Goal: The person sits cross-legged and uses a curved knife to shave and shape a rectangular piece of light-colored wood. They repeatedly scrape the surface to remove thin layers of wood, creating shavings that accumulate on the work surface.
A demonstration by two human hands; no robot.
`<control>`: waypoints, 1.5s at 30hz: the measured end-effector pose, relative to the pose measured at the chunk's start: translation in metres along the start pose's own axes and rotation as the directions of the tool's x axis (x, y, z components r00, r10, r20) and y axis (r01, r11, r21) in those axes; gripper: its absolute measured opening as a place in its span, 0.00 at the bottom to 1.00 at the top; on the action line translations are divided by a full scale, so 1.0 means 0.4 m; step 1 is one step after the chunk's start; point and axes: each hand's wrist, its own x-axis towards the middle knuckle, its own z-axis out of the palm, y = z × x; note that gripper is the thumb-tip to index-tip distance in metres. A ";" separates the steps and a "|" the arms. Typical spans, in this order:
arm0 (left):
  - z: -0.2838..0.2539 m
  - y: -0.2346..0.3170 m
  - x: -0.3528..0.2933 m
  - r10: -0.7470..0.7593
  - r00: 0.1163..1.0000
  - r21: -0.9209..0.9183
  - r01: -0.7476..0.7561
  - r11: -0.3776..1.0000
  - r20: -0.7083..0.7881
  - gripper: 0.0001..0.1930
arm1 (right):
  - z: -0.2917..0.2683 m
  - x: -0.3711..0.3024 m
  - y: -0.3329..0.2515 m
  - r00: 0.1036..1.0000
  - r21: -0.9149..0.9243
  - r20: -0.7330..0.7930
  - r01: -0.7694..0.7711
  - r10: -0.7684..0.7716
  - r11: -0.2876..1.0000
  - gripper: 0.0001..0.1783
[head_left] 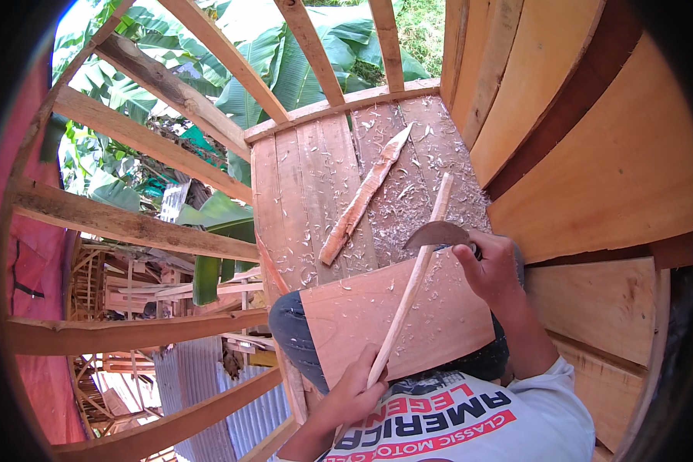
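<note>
My left hand [354, 393] grips the near end of a long thin wooden stick [416, 277] that runs up and away across a flat pale board [439, 323] lying on my lap. My right hand [491, 266] holds a curved dark blade [437, 233] by its handle, with the edge resting against the stick about two thirds of the way up. Wood shavings lie scattered on the board and on the plank floor beyond.
A long split sliver of wood [362, 196] lies on the plank floor [308, 177]. An open timber frame [131, 223] stands to the left, with banana leaves and metal roofing below. Plank walls [593, 154] close the right side.
</note>
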 end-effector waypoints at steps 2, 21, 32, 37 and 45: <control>-0.003 0.010 -0.001 -0.017 1.000 -0.034 0.017 0.999 0.011 0.18 | 0.013 -0.018 -0.029 0.976 0.065 -0.038 0.216 -0.214 0.974 0.32; -0.010 0.005 0.005 -0.124 0.992 -0.029 0.124 0.992 0.012 0.17 | 0.004 0.016 0.046 0.980 0.000 -0.112 -0.168 0.167 0.986 0.29; 0.009 0.035 0.007 -0.127 0.991 -0.014 0.128 0.992 0.035 0.17 | -0.019 0.004 0.075 0.930 0.185 -0.104 -0.330 0.353 0.925 0.29; 0.017 -0.017 0.012 -0.088 0.996 0.016 0.088 0.996 0.001 0.16 | 0.012 -0.037 0.051 0.902 0.225 -0.048 -0.408 0.428 0.885 0.24; 0.009 0.069 0.047 -0.148 0.983 0.209 0.168 0.963 -0.109 0.24 | 0.054 -0.132 0.048 0.786 0.484 0.350 -0.618 0.510 0.619 0.22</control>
